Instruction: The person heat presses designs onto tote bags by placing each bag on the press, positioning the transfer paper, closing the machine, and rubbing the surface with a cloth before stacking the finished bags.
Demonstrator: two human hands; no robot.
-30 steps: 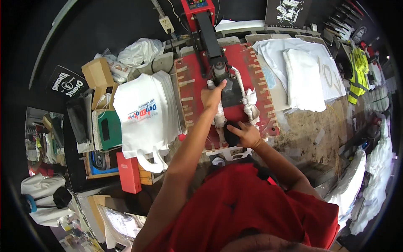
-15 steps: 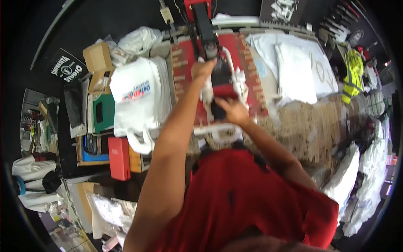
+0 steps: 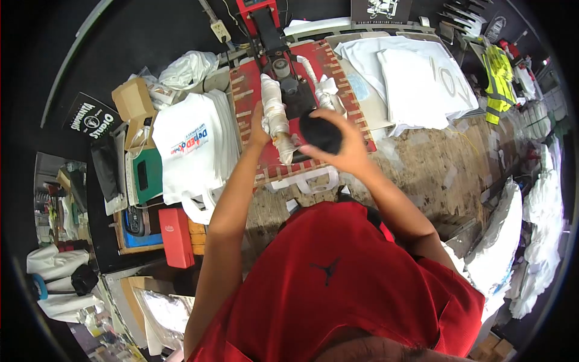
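Observation:
A red-topped press (image 3: 246,90) with a black arm and two bars wrapped in white material stands in front of me. My right hand (image 3: 350,145) curves around a black round pad (image 3: 321,134), thumb on the near side and fingers on the far side. The pad is at the front of the press, between the bars. My left hand (image 3: 260,127) is just left of the left wrapped bar (image 3: 274,111). Its fingers look stretched out, partly hidden by the bar, and nothing shows in them. White bag handles (image 3: 310,181) stick out under the press's front edge.
Left of the press stands a stack of white printed bags (image 3: 187,142), beside an open cardboard box (image 3: 132,102) and a red box (image 3: 176,237). White sheets (image 3: 410,84) lie on the worn wooden table (image 3: 422,175) to the right. Plastic-wrapped bundles (image 3: 497,229) stand at far right.
My left hand has come down from the black press arm to beside the left wrapped bar. My right hand has opened wider around the black pad. The camera view has shifted.

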